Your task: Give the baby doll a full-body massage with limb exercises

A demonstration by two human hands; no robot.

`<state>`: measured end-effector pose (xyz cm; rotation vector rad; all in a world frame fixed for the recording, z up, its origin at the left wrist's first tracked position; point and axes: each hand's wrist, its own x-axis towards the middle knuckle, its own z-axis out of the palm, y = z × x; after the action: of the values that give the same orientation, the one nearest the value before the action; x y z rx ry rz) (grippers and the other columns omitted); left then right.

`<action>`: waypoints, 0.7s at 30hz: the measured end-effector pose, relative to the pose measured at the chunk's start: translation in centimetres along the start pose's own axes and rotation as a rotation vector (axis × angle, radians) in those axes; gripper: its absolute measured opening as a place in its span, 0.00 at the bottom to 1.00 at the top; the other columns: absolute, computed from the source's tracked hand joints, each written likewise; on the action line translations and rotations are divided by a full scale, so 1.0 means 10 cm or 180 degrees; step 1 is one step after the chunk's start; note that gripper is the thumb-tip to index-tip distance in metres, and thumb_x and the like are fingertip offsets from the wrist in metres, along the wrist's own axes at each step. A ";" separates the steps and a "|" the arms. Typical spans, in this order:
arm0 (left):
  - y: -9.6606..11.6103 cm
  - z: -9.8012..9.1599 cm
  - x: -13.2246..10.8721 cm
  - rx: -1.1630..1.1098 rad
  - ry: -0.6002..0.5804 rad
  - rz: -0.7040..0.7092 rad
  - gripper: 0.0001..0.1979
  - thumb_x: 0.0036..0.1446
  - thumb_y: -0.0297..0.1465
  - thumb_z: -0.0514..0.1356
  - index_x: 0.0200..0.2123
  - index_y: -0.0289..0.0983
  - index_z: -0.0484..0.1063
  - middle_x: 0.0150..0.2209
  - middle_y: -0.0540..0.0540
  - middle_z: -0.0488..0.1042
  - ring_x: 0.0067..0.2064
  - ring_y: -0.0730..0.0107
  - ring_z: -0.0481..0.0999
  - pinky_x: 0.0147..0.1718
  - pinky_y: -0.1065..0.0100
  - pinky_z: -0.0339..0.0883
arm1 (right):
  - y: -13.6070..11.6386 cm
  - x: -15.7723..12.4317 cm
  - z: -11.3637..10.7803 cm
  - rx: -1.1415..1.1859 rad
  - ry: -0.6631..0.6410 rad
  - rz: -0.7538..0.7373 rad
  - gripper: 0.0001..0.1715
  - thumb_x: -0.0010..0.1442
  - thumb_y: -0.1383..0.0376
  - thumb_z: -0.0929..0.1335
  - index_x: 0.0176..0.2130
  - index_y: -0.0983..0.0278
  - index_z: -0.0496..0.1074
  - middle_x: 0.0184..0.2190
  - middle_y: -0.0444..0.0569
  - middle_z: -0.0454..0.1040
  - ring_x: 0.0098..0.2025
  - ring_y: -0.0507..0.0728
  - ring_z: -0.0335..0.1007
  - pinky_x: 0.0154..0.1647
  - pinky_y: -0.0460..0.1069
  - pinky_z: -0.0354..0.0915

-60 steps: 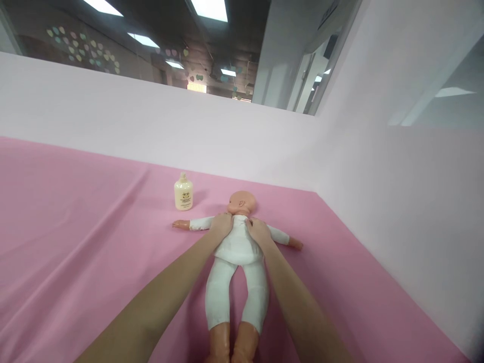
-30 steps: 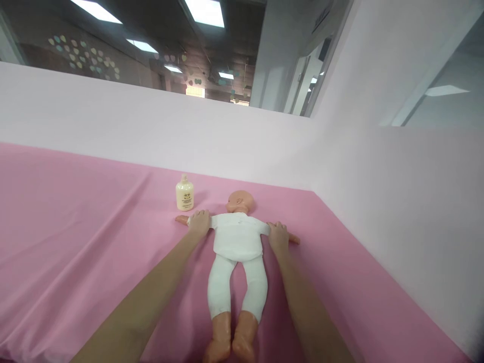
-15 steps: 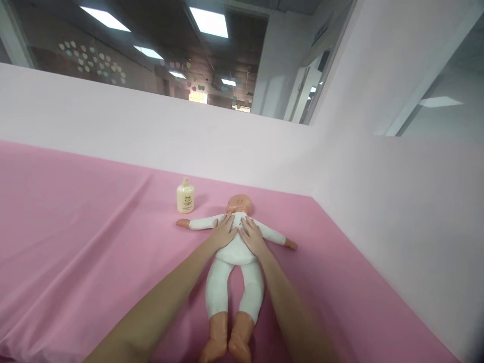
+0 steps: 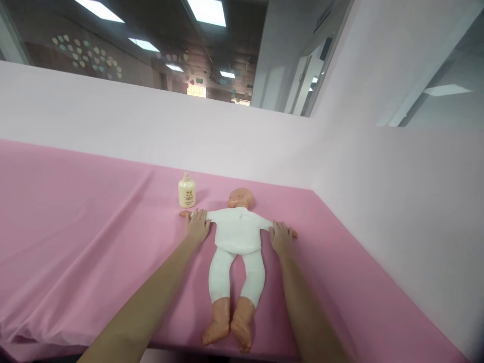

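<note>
- Pink cloth (image 4: 75, 227) covers the whole tabletop, a bit wrinkled on the left side and drooping over the near edge.
- Smack in the middle of it is the doll (image 4: 237, 237), laid out flat with its head at the far end and its bare plastic feet pointing back at the person, almost at the near edge.
- It's in a white top and white leggings, with both arms stretched straight out to the sides.
- The person's left hand (image 4: 197, 225) lies palm down on the doll's arm on that side, fingers straight and slightly fanned. It isn't curled around anything, just resting flat on the sleeve, and the doll's tiny hand pokes out past the fingertips.
- The right hand (image 4: 281, 237) does the same on the other arm: flat, loose, fingers out, pressed on the sleeve near the wrist and gripping nothing. The doll's hand shows just beyond it too.
- Both forearms come in from the bottom of the view, one on each side of the doll's legs and not touching them.
- A small cream bottle (image 4: 186, 191) stands upright on the cloth just past the left hand, near the doll's head but not touching it.
- Behind all of that a plain pale wall (image 4: 227, 136) runs along the back and turns the corner on the right.
</note>
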<state>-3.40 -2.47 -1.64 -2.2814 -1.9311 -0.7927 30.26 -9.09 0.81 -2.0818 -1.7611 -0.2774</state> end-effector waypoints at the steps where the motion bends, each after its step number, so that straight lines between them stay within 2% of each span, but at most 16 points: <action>1: -0.02 -0.02 0.00 -0.0010 0.0030 -0.0032 0.27 0.69 0.37 0.45 0.65 0.32 0.65 0.67 0.35 0.64 0.71 0.46 0.54 0.68 0.44 0.41 | 0.03 0.00 -0.01 -0.0012 -0.0012 0.0073 0.27 0.71 0.61 0.55 0.60 0.69 0.68 0.58 0.63 0.72 0.65 0.67 0.59 0.68 0.62 0.42; 4: -0.04 -0.05 -0.01 -0.0091 0.0093 -0.0108 0.26 0.68 0.37 0.45 0.64 0.33 0.65 0.66 0.35 0.65 0.71 0.45 0.54 0.68 0.42 0.41 | 0.10 0.00 -0.03 0.0070 -0.0021 0.0359 0.27 0.71 0.61 0.54 0.60 0.67 0.68 0.58 0.60 0.72 0.63 0.64 0.61 0.68 0.61 0.42; 9: -0.16 -0.12 0.00 -0.0262 0.0135 -0.0643 0.24 0.68 0.38 0.46 0.61 0.35 0.67 0.65 0.35 0.66 0.69 0.42 0.55 0.64 0.38 0.46 | 0.26 0.01 -0.11 0.0218 -0.0174 0.0984 0.28 0.72 0.57 0.54 0.58 0.64 0.71 0.56 0.59 0.73 0.61 0.64 0.63 0.62 0.58 0.52; 15: -0.40 -0.22 0.05 -0.0399 0.0013 -0.1180 0.22 0.69 0.37 0.42 0.58 0.37 0.67 0.63 0.35 0.67 0.63 0.44 0.63 0.61 0.38 0.51 | 0.39 0.04 -0.18 0.0190 -0.0321 0.1185 0.31 0.73 0.60 0.50 0.54 0.69 0.74 0.52 0.63 0.74 0.57 0.64 0.68 0.57 0.55 0.58; 18: -0.40 -0.21 0.06 -0.0335 0.0015 -0.1245 0.22 0.69 0.36 0.42 0.57 0.36 0.67 0.61 0.32 0.67 0.62 0.44 0.64 0.60 0.39 0.52 | 0.37 0.06 -0.17 0.0196 -0.0322 0.1225 0.31 0.72 0.61 0.51 0.54 0.70 0.74 0.51 0.65 0.75 0.58 0.65 0.68 0.57 0.56 0.58; 21: -0.34 -0.17 0.07 -0.0245 0.0002 -0.1204 0.23 0.69 0.36 0.44 0.58 0.32 0.67 0.62 0.27 0.65 0.64 0.40 0.62 0.60 0.37 0.52 | 0.29 0.06 -0.15 0.0227 -0.0316 0.1262 0.30 0.72 0.61 0.51 0.57 0.70 0.72 0.53 0.65 0.73 0.60 0.66 0.66 0.59 0.58 0.58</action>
<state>-7.13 -1.65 -0.81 -1.9739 -2.4096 -0.9108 33.39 -9.58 1.91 -2.3644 -1.3431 0.0031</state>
